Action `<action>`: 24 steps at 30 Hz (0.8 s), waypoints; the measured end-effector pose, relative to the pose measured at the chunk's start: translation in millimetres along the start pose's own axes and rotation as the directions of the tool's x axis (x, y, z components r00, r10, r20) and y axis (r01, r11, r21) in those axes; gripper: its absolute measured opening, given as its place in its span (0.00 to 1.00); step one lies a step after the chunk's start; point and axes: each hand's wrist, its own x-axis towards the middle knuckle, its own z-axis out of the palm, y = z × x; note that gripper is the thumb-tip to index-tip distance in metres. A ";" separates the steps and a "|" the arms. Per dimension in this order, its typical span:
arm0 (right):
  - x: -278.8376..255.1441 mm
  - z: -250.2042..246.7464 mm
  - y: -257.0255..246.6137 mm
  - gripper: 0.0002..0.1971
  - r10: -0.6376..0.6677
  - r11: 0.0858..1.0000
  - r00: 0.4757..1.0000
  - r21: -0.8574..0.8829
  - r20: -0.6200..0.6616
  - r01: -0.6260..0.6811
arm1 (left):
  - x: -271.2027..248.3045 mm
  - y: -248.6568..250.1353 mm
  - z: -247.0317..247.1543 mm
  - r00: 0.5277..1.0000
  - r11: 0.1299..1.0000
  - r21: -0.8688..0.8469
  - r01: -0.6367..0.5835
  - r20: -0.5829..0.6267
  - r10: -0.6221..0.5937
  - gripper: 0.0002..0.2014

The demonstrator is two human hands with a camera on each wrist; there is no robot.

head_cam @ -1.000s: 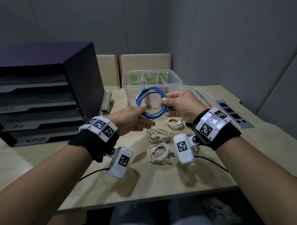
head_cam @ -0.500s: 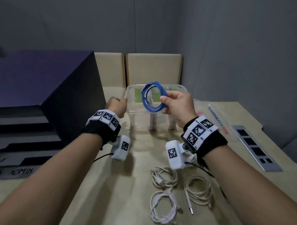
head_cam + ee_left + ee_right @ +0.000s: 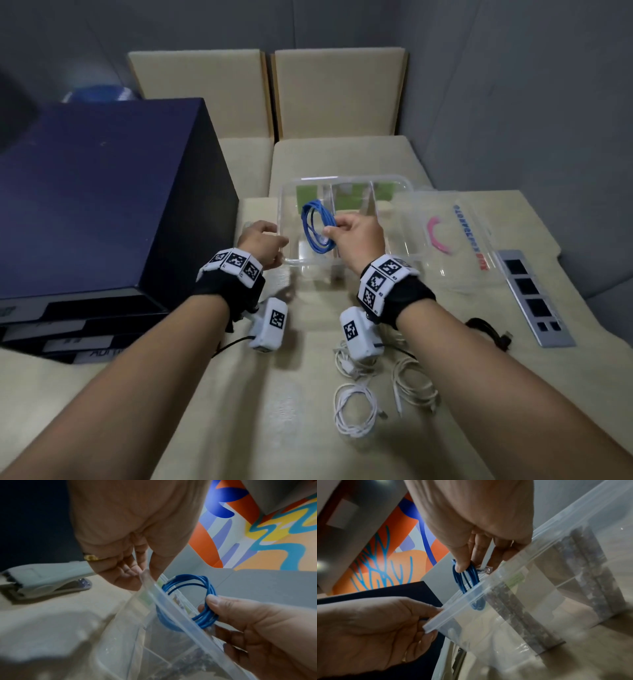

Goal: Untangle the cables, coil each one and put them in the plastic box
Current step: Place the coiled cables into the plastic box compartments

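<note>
Both hands have moved from above the near middle of the desk (image 3: 212, 394) to the plastic box (image 3: 394, 180) at its far edge, the blue cable going with them. The left hand (image 3: 262, 245), which a second ago shared the coil, now grips the box's left rim, thumb inside and fingers curled beneath the lip. The right hand (image 3: 356, 236) alone pinches the blue cable (image 3: 317, 228) between thumb and fingers, the coil upright and partly below the rim in the box's left compartment. Whether its lower loops touch the box floor cannot be judged from these blurred wrist views.

Assessment: the blue cable is coiled and at the point of release; one cable is all but stowed.

Three white cables remain on the desk toward its near right: one coil (image 3: 346, 363) partly under the right wrist camera, a second (image 3: 354, 413) nearer, a third (image 3: 412, 383) to their right. All appear coiled and separate, awaiting transfer.

Surface and room, left to right: a dark document tray cabinet (image 3: 102, 198) fills the desk's left side, a grey stapler (image 3: 42, 580) between it and the box. The clear lid (image 3: 445, 236) lies right of the box, then a black cable (image 3: 488, 330) and a silver strip (image 3: 534, 298) at the right edge. Two beige chair backs (image 3: 267, 89) stand behind, against grey walls.
</note>
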 end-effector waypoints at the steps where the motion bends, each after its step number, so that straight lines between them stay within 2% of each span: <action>1: -4.2 0.0 -0.4 0.07 0.009 1.000 1.000 -0.021 0.013 -0.009 | -4.3 -1.3 -0.9 0.999 0.999 -0.012 0.029 0.024 -0.029 0.13; 3: -10.2 1.5 -1.6 0.06 0.027 0.993 0.997 -0.116 0.069 -0.019 | -10.3 -5.3 -2.0 0.996 0.998 -0.020 0.067 0.067 -0.066 0.13; 5: -10.9 6.4 -2.1 0.04 0.035 0.958 0.987 -0.287 0.160 0.012 | -12.8 -9.5 -2.9 0.992 0.996 -0.032 0.087 0.095 -0.084 0.12; 10: -2.1 23.4 -10.5 0.06 0.038 0.789 0.969 -0.603 0.243 0.120 | -10.5 -17.9 -3.7 0.989 0.992 -0.087 0.096 0.121 -0.085 0.07; 14: -1.8 31.8 -11.7 0.01 0.035 0.667 0.950 -0.715 0.312 0.210 | -14.2 -22.6 -2.4 0.990 0.983 -0.151 0.101 0.111 -0.084 0.05; 15: -1.2 33.5 -10.6 0.06 0.034 0.656 0.946 -0.721 0.324 0.223 | -16.0 -23.2 -1.9 0.990 0.983 -0.155 0.100 0.112 -0.083 0.05; 17: -0.5 34.1 -10.4 0.10 0.047 0.662 0.925 -0.705 0.376 0.253 | -17.2 -23.9 -1.4 0.991 0.985 -0.145 0.093 0.105 -0.078 0.06; 21: -0.9 18.5 -17.7 0.05 0.087 0.737 0.867 -0.618 0.490 0.275 | -15.5 -19.2 -0.2 0.994 0.989 -0.123 0.083 0.084 -0.073 0.05; 24: -4.5 -8.0 -18.5 0.02 0.001 0.867 0.915 -0.457 0.403 0.200 | -12.4 -17.0 0.0 0.997 0.993 -0.102 0.058 0.049 -0.053 0.03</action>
